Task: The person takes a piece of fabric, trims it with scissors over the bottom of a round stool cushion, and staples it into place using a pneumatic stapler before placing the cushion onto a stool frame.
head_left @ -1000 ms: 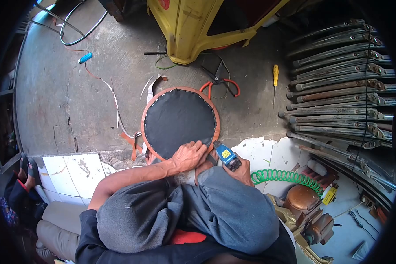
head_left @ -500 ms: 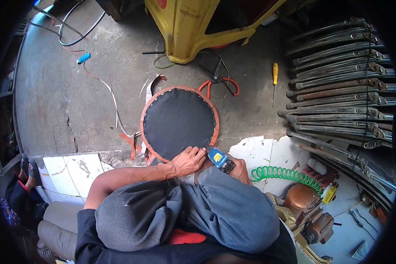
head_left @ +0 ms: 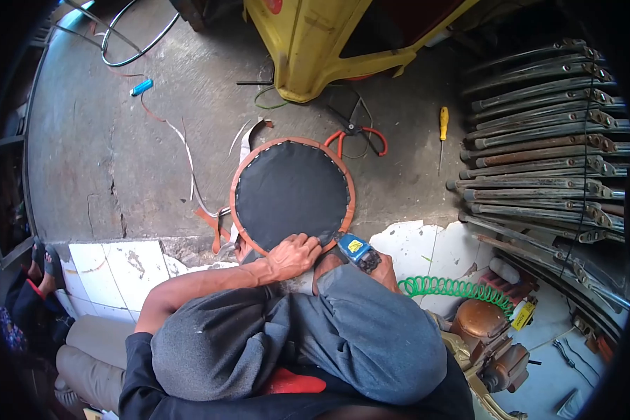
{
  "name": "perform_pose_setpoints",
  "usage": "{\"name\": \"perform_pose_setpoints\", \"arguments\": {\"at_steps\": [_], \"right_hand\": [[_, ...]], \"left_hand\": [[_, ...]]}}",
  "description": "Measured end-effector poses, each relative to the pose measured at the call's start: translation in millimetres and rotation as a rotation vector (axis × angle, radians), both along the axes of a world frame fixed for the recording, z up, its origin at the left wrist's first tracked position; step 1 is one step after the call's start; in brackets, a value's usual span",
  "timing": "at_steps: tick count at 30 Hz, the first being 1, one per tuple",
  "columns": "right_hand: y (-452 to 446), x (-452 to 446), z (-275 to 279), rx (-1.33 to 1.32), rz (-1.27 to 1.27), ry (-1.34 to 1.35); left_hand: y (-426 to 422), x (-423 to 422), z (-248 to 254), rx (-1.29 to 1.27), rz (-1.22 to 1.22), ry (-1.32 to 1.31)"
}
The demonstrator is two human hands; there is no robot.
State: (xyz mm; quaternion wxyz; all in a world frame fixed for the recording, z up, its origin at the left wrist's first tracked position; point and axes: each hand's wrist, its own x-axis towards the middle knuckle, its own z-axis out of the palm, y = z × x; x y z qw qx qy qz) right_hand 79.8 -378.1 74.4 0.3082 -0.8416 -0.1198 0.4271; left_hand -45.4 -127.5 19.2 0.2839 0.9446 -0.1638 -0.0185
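A round seat (head_left: 292, 189) lies underside up in front of my knees, with a black backing and an orange-brown rim. Staples run round the backing's edge. My left hand (head_left: 292, 257) rests on the near edge, fingers curled and pressed on the rim. My right hand (head_left: 385, 271) is wrapped round a blue staple gun (head_left: 358, 249) with a yellow label. The gun's nose is at the seat's lower right edge; the exact contact point is too small to tell.
Red-handled cutters (head_left: 357, 131) and a yellow screwdriver (head_left: 443, 126) lie beyond the seat. Material strips (head_left: 213, 227) are at its left. A green coiled hose (head_left: 462, 288) runs toward a compressor (head_left: 480, 318). Stacked metal frames (head_left: 539, 147) stand right; a yellow chair-like piece (head_left: 297, 63) is ahead.
My left hand has slid a little left along the rim, away from the staple gun's nose. The view has shifted slightly. The staple gun stays at about the same part of the edge.
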Motion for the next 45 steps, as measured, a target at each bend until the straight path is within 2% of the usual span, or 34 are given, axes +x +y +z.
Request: {"name": "perform_pose_setpoints", "arguments": {"at_steps": [8,10,11,13,24,26,30,32,34,36,38,40,42,45], "right_hand": [[11,0,13,-0.019,0.004,-0.009],[13,-1,20,-0.04,0.022,-0.018],[15,0,22,-0.043,0.028,-0.019],[16,1,23,-0.047,0.037,-0.015],[20,1,22,-0.085,0.078,0.04],[22,2,24,-0.105,0.095,0.066],[24,11,21,-0.162,0.115,0.13],[18,10,14,-0.123,0.051,0.095],[12,7,7,-0.017,-0.075,-0.036],[23,12,23,-0.003,-0.086,-0.076],[31,14,30,0.052,-0.187,-0.227],[26,15,28,0.05,-0.19,-0.232],[23,14,29,-0.076,-0.146,-0.163],[26,10,24,-0.059,-0.151,-0.163]], "left_hand": [[-12,1,-8,0.1,-0.016,0.007],[-13,-2,-8,0.055,-0.069,-0.131],[-12,-4,-2,0.052,-0.067,-0.126],[-3,-1,8,0.057,-0.238,-0.086],[-2,-7,0,0.068,-0.282,-0.055],[-5,-8,-6,-0.009,-0.202,-0.042],[-5,-2,-8,-0.039,-0.196,-0.018],[-9,9,-13,-0.02,-0.066,-0.053],[-6,33,-15,-0.16,0.071,-0.062],[-4,47,-14,-0.514,0.225,0.013],[8,44,-6,-0.438,0.267,0.007],[21,36,-3,-0.365,0.303,0.018],[28,22,-3,-0.258,0.286,0.112],[27,14,-8,-0.191,0.266,0.043]]}}
